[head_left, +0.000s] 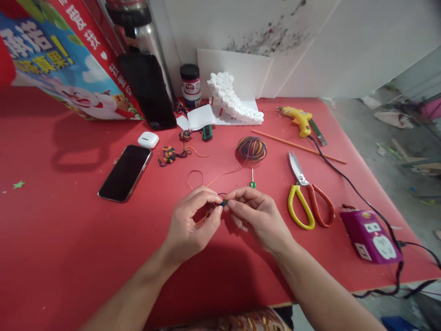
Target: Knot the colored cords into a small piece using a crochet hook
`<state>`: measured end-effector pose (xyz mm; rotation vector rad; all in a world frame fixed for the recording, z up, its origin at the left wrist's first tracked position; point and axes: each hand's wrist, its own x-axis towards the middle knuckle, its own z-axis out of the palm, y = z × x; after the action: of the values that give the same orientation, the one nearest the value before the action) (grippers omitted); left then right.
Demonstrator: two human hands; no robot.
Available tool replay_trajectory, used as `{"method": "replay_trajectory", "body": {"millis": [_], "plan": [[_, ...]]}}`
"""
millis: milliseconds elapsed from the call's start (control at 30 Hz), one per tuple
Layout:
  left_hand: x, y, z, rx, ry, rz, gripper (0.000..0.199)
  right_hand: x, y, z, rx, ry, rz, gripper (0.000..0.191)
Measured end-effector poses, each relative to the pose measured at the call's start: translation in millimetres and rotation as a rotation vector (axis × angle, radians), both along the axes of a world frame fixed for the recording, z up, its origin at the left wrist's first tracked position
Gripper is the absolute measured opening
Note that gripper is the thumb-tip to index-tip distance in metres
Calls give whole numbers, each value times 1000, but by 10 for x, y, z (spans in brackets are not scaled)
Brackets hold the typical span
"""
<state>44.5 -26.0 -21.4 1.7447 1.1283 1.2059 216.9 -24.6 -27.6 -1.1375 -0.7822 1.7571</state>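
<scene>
Head view: left hand (193, 220) and right hand (257, 212) pinch one small knot (223, 202) of cord (220, 175) above red table (69, 239); scissors (305, 193) just right.

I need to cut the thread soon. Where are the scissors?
In the head view, the scissors lie on the red table right of the right hand, between it and the purple power strip.

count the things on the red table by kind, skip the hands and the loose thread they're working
phones: 2
earbud case: 1
scissors: 1
glue gun: 1
thread ball: 1
small knotted thread pieces: 2
power strip: 1
paint jar: 1
thin stick: 1
printed box: 1
total: 12
</scene>
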Motion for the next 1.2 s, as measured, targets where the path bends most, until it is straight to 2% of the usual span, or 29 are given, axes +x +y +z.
{"method": "replay_trajectory", "body": {"millis": [467,1000,1200], "plan": [[0,-5,-8,-15,8,5,14,0,2,-3,-14,7,6,28],[-3,-8,-26,-15,3,3,12,-16,-2,21,31,-18,16,20],[-7,0,-29,-25,-24,8,13,-11,8,10,-15,39,11,24]]}}
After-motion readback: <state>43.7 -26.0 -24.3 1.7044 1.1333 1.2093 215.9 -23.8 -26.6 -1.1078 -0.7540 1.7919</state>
